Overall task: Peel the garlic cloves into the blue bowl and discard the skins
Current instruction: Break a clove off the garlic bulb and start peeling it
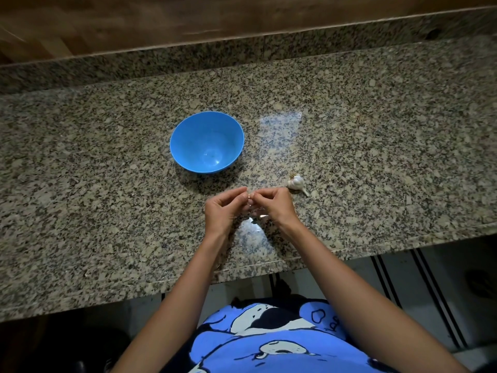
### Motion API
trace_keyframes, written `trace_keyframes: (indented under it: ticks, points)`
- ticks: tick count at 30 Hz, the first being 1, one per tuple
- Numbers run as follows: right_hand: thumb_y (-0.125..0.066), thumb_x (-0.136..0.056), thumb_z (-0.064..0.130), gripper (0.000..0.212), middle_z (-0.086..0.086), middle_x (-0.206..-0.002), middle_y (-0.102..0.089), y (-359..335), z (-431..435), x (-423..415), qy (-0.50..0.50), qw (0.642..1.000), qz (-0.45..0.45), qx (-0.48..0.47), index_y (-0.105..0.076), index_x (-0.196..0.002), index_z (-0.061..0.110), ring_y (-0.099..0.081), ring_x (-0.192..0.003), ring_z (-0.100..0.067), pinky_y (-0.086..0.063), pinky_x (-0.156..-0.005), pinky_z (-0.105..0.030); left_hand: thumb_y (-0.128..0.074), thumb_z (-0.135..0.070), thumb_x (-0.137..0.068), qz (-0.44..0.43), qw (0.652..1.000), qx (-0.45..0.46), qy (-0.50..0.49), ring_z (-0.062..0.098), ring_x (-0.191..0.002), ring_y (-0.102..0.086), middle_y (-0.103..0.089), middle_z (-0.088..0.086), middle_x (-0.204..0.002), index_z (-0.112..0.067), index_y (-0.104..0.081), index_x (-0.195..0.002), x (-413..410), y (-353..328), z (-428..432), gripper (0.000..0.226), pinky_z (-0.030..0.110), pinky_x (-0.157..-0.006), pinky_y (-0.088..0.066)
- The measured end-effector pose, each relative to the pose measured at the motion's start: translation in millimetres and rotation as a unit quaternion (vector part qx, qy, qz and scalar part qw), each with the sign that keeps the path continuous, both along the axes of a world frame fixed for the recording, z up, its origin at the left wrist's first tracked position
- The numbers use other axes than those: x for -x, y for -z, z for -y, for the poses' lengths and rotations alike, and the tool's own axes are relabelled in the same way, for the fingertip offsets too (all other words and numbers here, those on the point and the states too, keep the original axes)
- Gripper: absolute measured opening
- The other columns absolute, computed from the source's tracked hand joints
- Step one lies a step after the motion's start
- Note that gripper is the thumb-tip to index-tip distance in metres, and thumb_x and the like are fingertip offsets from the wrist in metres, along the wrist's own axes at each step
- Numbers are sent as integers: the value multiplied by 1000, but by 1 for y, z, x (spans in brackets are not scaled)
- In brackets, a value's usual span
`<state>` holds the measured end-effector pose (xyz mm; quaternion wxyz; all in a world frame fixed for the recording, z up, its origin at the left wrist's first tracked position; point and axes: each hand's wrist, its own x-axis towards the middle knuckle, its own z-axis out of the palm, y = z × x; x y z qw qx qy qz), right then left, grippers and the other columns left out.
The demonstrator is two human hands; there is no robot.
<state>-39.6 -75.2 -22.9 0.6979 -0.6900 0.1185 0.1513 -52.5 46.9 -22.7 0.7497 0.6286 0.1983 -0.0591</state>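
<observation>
**Clove pinched between both hands above the surface**

A small pale clove [249, 197] is gripped between the fingertips of both hands, which are brought together just above the surface [107, 184]. The left hand [224, 208] is curled, its thumb and forefinger closed on the clove from its own side. The right hand [274, 207] is curled likewise, and its fingertips are pinched on the same clove from the opposite side. The fingertips of the two hands are nearly touching. How much skin is left on the clove cannot be told, as it is mostly hidden by the fingers.

The blue bowl [188, 141] is stood upright on the surface beyond the left hand, near it but apart from it. A garlic bulb [295, 182] is laid on its side just beyond the right hand and slightly outward of it, with its stem pointed toward the person. Below the right hand's fingers, a pale scrap [264, 217] is seen on the surface; it is too small to be identified. Both forearms are bare, and a blue printed shirt [269, 343] is seen behind the wrists.
</observation>
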Motion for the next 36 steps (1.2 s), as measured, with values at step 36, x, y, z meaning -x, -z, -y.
trace_keyframes:
  ticks: [36]
  points:
    - [-67, -83, 11, 7, -6, -72, -68, 12, 0, -1, -38, 994, 60, 78, -71, -83, 5, -63, -65, -13, -53, -57, -24, -70, 4, -74, -69, 993, 93, 19, 20, -79, -70, -72, 11, -87, 1, -70, -90, -3, -2, -10, 16, 22, -70, -58]
